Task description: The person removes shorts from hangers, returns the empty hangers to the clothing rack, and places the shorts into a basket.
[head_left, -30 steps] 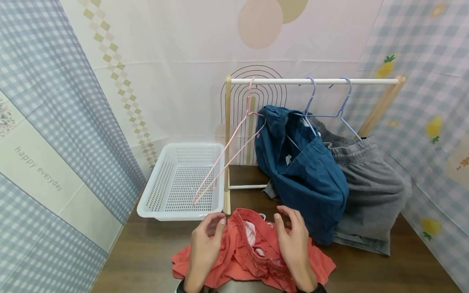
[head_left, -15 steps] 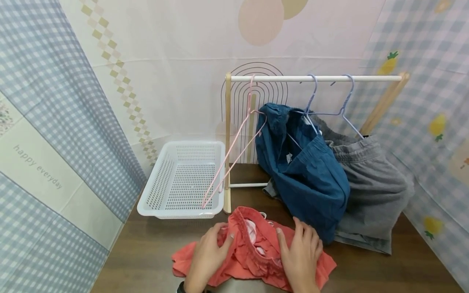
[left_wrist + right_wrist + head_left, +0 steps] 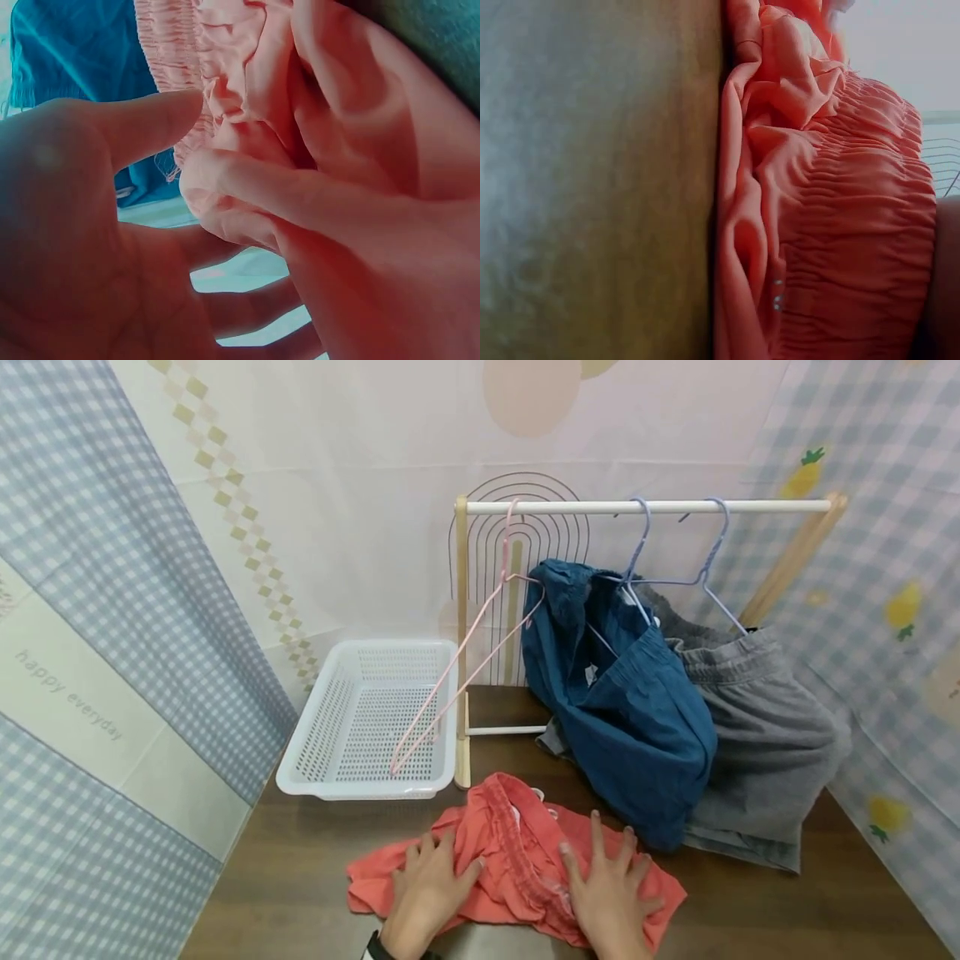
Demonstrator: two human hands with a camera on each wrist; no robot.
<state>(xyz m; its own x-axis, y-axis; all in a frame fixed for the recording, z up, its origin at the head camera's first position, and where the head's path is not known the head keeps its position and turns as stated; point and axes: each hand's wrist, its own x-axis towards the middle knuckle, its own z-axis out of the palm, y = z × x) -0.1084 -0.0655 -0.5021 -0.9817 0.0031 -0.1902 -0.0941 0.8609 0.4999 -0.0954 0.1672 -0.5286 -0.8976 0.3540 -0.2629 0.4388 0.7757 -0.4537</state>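
Coral-red shorts (image 3: 491, 835) with a gathered elastic waistband (image 3: 855, 210) lie crumpled on the table at the front. Across their left part rests my left hand (image 3: 429, 893), its fingers spread over the cloth. In the left wrist view, the thumb (image 3: 154, 127) of that hand reaches the waistband, and the other fingers pass partly behind a fold. My right hand (image 3: 609, 897) lies on the right part of the shorts with its fingers fanned out and fairly straight. A bit of white cord (image 3: 537, 794) shows at the far edge of the waistband.
A white perforated basket (image 3: 300, 783) stands at the left. Beside it rises a wood-and-white rack (image 3: 585, 507). A bare pink hanger (image 3: 476, 622) hangs there, overlapping the basket. Blue shorts (image 3: 637, 727) and grey shorts (image 3: 765, 743) hang on blue hangers at the right.
Both hands have lowered onto the red shorts and their fingers have spread. The waistband opening has flattened, so less white inside shows. The view has tilted slightly.
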